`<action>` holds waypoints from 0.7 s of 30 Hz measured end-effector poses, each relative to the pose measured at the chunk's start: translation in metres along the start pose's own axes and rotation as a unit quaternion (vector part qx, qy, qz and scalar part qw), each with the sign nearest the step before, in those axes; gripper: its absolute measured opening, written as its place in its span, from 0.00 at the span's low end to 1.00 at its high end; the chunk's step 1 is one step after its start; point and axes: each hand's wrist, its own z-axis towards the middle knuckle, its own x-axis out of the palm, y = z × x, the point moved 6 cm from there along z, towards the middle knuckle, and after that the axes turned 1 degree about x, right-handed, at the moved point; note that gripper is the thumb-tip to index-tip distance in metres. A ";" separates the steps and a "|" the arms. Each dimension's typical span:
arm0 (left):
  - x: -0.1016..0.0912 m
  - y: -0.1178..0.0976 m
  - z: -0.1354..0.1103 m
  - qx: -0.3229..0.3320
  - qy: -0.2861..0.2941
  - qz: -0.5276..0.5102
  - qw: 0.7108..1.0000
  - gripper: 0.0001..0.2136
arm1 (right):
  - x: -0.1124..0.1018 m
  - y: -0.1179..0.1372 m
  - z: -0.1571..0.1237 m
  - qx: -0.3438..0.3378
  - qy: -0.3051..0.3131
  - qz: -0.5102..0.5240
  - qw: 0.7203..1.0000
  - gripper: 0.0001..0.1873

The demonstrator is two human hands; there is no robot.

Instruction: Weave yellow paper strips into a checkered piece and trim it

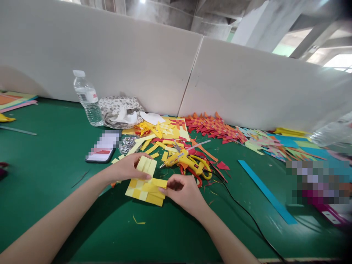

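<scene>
Between my hands is a woven piece of yellow paper strips (145, 190), with pale and deeper yellow squares crossing in a checker pattern. My left hand (131, 167) grips its upper left part, thumb lying over the pale strips. At the right edge, my right hand (183, 189) pinches the end of a deeper yellow strip between thumb and fingers. Just beyond the weave lies a yellow glue gun (184, 159) with a black cord. Scissors with yellow handles (205, 167) rest beside it, among loose paper strips (154, 146).
Behind are a phone (103, 146), a water bottle (88, 99), a patterned cloth bag (118, 108) and a row of red-orange woven paper pieces (213, 126). A blue strip (266, 190) lies to the right. The black cord (247, 214) runs towards the front edge. A white partition (123, 62) borders the green table (104, 234).
</scene>
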 end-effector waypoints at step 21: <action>-0.012 -0.022 -0.002 0.155 -0.191 0.167 0.955 0.13 | -0.008 -0.001 0.002 0.021 -0.036 -0.044 0.998 0.10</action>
